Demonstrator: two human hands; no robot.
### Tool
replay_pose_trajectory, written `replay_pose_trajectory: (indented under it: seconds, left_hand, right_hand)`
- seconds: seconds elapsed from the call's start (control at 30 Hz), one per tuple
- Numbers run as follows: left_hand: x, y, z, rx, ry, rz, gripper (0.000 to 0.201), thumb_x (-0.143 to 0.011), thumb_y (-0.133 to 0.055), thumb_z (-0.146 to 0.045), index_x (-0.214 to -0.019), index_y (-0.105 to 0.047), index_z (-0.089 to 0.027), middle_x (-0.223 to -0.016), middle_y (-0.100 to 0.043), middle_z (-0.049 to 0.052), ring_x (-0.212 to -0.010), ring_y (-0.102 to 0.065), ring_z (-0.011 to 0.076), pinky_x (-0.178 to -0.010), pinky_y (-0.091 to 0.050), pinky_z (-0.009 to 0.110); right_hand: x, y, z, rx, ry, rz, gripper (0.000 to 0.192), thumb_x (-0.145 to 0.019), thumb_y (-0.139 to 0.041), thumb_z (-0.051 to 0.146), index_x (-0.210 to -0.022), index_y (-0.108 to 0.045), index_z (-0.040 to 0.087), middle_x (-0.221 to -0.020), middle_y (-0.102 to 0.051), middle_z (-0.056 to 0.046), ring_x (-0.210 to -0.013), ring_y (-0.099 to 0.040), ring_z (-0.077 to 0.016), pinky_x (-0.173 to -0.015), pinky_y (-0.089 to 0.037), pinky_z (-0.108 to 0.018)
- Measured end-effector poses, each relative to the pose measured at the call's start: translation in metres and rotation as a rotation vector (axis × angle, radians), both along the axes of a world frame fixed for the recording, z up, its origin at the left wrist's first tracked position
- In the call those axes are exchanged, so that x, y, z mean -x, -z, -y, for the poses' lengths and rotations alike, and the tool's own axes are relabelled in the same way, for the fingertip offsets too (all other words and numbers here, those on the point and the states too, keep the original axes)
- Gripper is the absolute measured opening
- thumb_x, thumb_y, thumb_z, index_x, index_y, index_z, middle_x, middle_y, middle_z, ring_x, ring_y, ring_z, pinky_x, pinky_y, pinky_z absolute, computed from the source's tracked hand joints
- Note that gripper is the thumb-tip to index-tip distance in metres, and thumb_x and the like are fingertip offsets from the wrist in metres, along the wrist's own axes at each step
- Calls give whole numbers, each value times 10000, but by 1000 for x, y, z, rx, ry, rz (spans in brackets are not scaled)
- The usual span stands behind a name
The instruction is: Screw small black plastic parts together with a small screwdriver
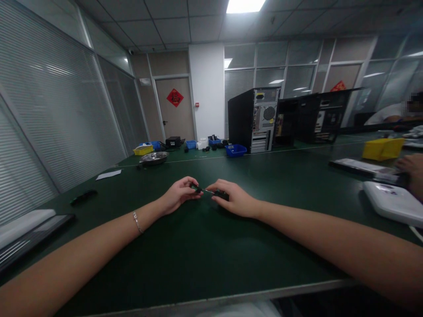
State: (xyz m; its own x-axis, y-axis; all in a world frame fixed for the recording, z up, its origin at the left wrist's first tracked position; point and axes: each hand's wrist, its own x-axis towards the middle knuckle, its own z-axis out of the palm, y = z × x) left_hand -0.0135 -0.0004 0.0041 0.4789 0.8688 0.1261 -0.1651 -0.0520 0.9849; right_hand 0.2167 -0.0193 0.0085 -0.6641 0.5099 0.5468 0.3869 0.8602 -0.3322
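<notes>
A: While both arms stretch out over the green table (205, 246), what's the left hand (178, 196) got?

B: Fingertips pinched shut on a tiny dark bit at the tip end of a small screwdriver (211, 192). Too small to say what the bit is. Right hand (233, 199) is curled over the black handle, fingers closed round it, hand resting on the table.

A: So the tool's where exactly?

B: Btwn the two hands, just above the tabletop, thin metal shaft bridging the gap.

A: How'd it handle?

B: Light, stiff, prob. a precision driver. Shaft's thin & smooth, so I'd guess slippery; the handle is the place to grip, w/ a pinch only at the tip for steadying. Small part could drop easily.

A: Anything else nearby?

B: Bracelet (137, 221) on the left wrist. White device (393, 202) at right, another person's hand (411, 169) near it, yellow bin (381, 149) beyond. PC tower (254, 119) and blue bin (235, 150) far back.
</notes>
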Motion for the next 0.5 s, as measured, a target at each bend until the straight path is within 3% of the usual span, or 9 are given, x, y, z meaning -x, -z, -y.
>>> replay_pose_trajectory:
  seconds: [0.2,0.37,0.5]
  left_hand:
    - [-5,-2,5,-180,14,-240,375,-791,-481,-171,-1165,-492,-180,-953,-597,66,-816,-544,163,-723,-407,296]
    - [-6,-3,5,-268,8,-387,245,-827,-447,-258,-1013,-548,-134,-800,-574,43,-726,-487,150,-665,-369,272]
    - [-5,-5,6,-289,-5,-449,308,-853,-417,-356,-1003,-577,-139,-761,-522,22,-678,-446,135,-622,-344,257]
  right_hand:
    - [0,-1,1,-3,-1,-13,267,-819,-538,161,-1083,-567,186,-990,-581,-65,-887,-548,-172,-771,-444,-300]
    - [1,-2,2,-3,-2,-19,307,-817,-539,157,-1122,-540,188,-997,-582,-64,-895,-549,-170,-782,-441,-298]
    - [0,-1,1,-6,15,0,303,-811,-546,156,-1112,-547,194,-994,-584,-62,-890,-551,-172,-776,-444,-299]
